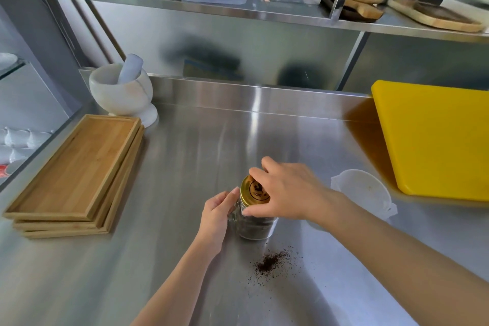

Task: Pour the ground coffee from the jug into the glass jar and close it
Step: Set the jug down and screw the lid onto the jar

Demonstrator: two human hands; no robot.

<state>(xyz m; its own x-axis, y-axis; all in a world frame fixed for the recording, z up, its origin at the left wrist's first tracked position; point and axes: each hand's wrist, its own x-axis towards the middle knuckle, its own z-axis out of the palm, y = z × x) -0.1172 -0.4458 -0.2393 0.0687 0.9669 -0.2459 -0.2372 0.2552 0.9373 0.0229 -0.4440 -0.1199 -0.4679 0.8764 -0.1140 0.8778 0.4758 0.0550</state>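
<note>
A glass jar (255, 227) holding dark ground coffee stands upright on the steel counter (185, 167), near its middle. A gold lid (252, 192) sits on the jar's mouth. My left hand (215, 216) wraps the jar's left side. My right hand (285, 190) comes from above and right, its fingers curled around the lid's rim. A white plastic jug (363, 193) stands to the right of the jar, partly behind my right forearm, and looks nearly empty.
Spilled coffee grounds (270, 263) lie just in front of the jar. Stacked wooden trays (76, 172) are at the left, a white mortar and pestle (124, 90) behind them. A yellow cutting board (436, 137) lies at the right. A steel shelf (238, 13) runs overhead.
</note>
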